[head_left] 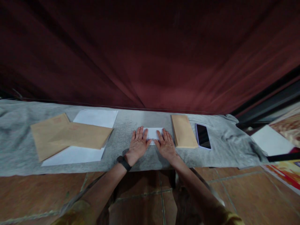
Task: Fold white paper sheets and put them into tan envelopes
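A small folded white paper (153, 133) lies on a grey cloth (131, 156). My left hand (138, 144) lies flat with fingers stretched out, pressing on the paper's left part. My right hand (166, 144) lies flat the same way on its right part. Both thumbs point toward each other at the paper's near edge. A black band (123, 162) sits on my left wrist.
Right of my hands lie a narrow brown envelope (184, 135) and a dark phone (202, 136). To the left, two large brown envelopes (70, 135) rest on white sheets (96, 118). A dark red curtain (150, 53) hangs behind. Tiled floor (145, 193) lies below.
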{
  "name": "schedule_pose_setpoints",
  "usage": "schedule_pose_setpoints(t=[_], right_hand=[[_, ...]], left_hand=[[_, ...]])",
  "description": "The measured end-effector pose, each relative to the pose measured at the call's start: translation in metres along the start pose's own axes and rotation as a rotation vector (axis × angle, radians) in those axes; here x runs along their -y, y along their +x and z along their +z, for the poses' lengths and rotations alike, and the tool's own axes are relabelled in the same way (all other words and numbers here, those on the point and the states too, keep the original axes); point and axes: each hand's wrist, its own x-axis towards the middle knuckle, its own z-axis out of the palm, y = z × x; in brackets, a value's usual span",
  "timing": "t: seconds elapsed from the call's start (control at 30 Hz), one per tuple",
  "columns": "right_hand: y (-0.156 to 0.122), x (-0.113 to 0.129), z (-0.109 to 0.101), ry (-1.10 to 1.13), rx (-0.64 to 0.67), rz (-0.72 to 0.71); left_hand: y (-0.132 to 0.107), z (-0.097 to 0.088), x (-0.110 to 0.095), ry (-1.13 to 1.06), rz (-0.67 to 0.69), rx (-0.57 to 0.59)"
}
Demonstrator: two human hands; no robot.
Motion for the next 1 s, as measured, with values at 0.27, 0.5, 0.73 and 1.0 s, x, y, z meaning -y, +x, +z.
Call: schedule_pose_setpoints(t=[0.27, 0.5, 0.73, 1.0], right_hand=[[0.007, -0.002, -0.005, 0.027, 0.033, 0.005], [0.019, 0.008, -0.012, 0.092, 0.091, -0.073], [0.020, 0.012, -0.007, 0.086, 0.133, -0.067], [0.015, 0.004, -0.003, 0.023, 0.067, -0.013]], left_hand=[[0.001, 0.001, 0.002, -0.003, 0.012, 0.005], [0.002, 0.002, 0.002, -0.007, 0.009, 0.013], [0.003, -0.003, 0.001, 0.016, 0.014, 0.043], [0.000, -0.001, 0.004, 0.021, -0.003, 0.035]])
